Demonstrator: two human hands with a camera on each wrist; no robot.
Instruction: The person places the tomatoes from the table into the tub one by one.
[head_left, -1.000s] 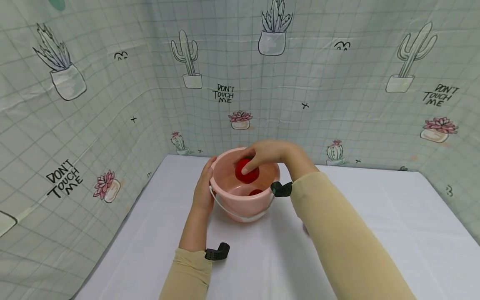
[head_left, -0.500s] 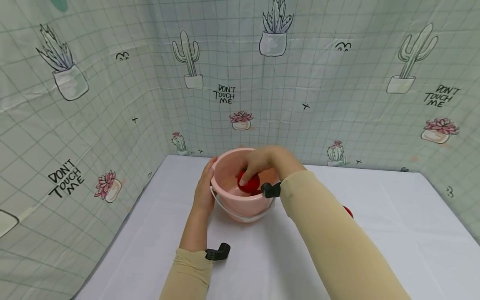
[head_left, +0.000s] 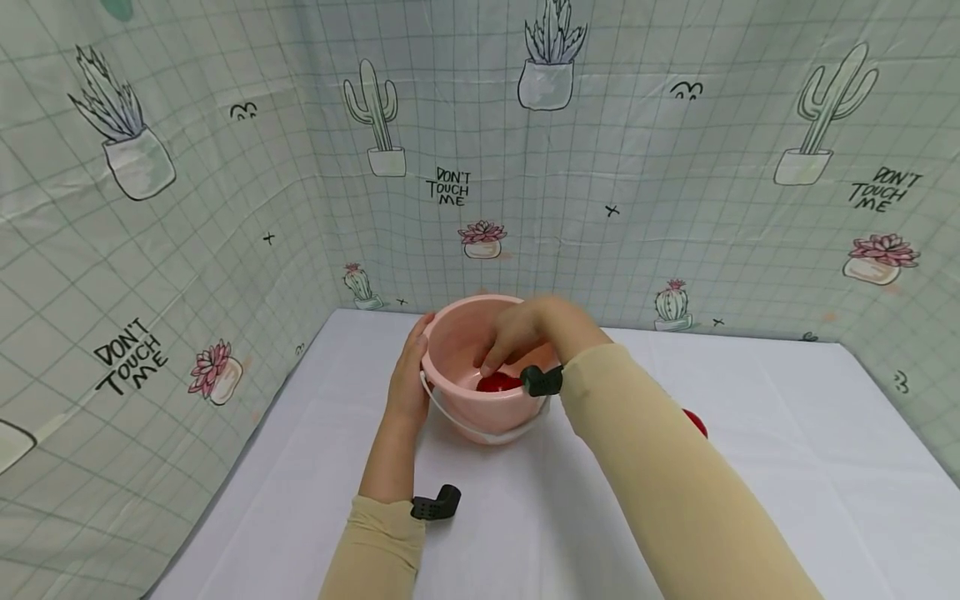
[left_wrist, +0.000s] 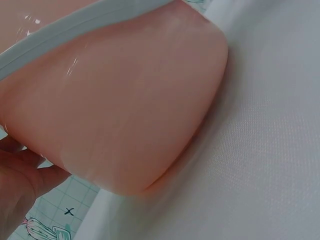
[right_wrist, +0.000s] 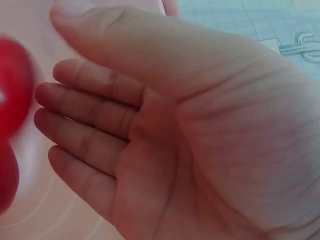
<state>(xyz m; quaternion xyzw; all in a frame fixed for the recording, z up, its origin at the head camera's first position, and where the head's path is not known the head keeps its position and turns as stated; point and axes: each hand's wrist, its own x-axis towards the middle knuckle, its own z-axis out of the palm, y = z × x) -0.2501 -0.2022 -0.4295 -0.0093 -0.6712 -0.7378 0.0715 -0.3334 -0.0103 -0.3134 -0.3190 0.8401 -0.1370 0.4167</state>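
Note:
A pink bucket with a white handle stands upright at the back middle of the table. My left hand grips its left side, fingertips near the rim; in the left wrist view, fingers lie against the outer wall. Inside the bucket, two glossy red round things rest on the bottom, seen as one red patch in the head view. Just above them, within the bucket, is my right hand. Its palm holds nothing, and the fingers are loosely extended, apart from the red things.
Another red thing lies on the white tablecloth, partly hidden behind my right sleeve. A cloth backdrop with printed plants encloses the back and sides. Each wrist carries a small black camera.
My right hand has lowered a red round thing into the bucket and let go of it. The red thing beyond my right sleeve has come into view. The left hand stays put.

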